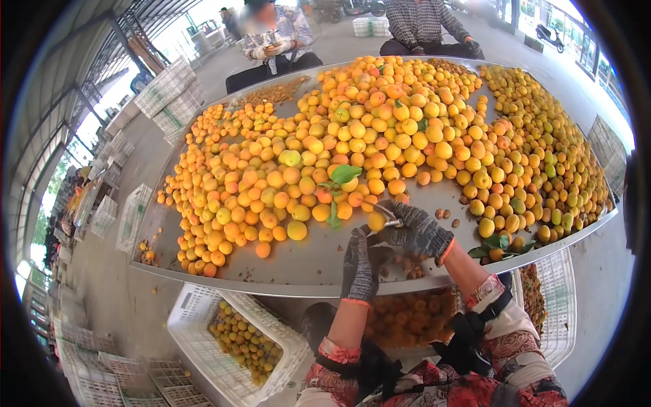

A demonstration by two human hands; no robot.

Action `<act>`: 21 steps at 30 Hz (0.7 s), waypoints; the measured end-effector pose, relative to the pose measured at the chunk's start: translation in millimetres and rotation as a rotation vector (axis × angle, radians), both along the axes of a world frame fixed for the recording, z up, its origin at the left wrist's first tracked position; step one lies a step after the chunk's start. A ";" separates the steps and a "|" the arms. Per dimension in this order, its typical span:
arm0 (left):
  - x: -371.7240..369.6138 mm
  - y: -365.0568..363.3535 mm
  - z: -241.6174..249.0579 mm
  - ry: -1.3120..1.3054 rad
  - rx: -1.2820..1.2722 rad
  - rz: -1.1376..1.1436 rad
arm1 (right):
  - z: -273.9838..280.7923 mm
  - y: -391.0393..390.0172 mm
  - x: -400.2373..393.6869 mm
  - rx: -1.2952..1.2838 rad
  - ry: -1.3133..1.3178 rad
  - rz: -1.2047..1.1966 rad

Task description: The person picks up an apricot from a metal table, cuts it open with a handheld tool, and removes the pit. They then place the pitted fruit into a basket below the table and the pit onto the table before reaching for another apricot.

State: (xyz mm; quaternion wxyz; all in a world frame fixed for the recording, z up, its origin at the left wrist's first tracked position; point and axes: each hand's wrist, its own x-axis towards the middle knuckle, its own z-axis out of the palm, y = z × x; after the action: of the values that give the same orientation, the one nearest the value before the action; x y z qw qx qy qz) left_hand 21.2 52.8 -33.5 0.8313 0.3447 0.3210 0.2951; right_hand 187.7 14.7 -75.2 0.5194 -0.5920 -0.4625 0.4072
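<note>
Both my hands wear dark grey knit gloves with orange cuffs and meet above the near side of the metal table. My left hand is closed, its fingertips against a single apricot. My right hand is curled round a small metal tool, whose shiny end shows beside that fruit. Most of the tool is hidden by the glove. Just beyond my hands lies a large heap of orange-yellow apricots, with a leafy sprig on it.
Brown pits lie near the table's front edge. Greener apricots cover the right side. Below the edge stand a white crate with fruit and another crate. Two people sit across the table.
</note>
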 end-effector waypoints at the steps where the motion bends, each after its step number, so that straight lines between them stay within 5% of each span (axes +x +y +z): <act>1: -2.0 0.5 5.1 0.028 -0.018 -0.067 | 38.9 -12.0 -18.6 -0.129 -0.054 0.026; 2: -1.8 -0.6 2.9 0.029 -0.017 -0.065 | 45.7 -16.1 -24.7 -0.127 -0.053 0.028; 4: 0.8 -2.7 -8.8 -0.082 -0.021 0.022 | 52.5 -24.4 -34.7 -0.017 -0.674 0.006; 6: -2.7 0.4 -27.9 -0.149 -0.016 0.040 | 69.5 -29.9 -40.0 -0.088 -0.629 0.010; 8: -5.6 0.7 -27.8 -0.218 -0.011 0.061 | 69.4 -32.6 -41.1 -0.140 -0.243 -0.056; 10: -9.3 -1.4 -21.9 -0.399 0.059 -0.042 | 58.0 -44.5 -33.7 -0.040 -0.293 -0.089; 15: -9.8 -5.9 -13.2 -0.363 0.075 -0.041 | 54.6 -75.0 -41.2 0.113 -0.444 -0.217; 17: -10.5 -5.6 -14.4 -0.374 0.070 -0.035 | 51.4 -81.4 -52.4 0.197 -0.030 -0.276; 21: -11.9 -7.7 -14.1 -0.336 0.037 -0.022 | 43.6 -87.4 -71.5 0.237 -0.441 -0.262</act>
State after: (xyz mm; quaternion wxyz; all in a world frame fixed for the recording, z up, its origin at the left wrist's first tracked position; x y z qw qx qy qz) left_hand 9.2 45.2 -47.5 0.8698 0.3094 0.1684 0.3454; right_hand 116.2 -72.7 -31.6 0.5201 -0.6563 -0.5281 0.1412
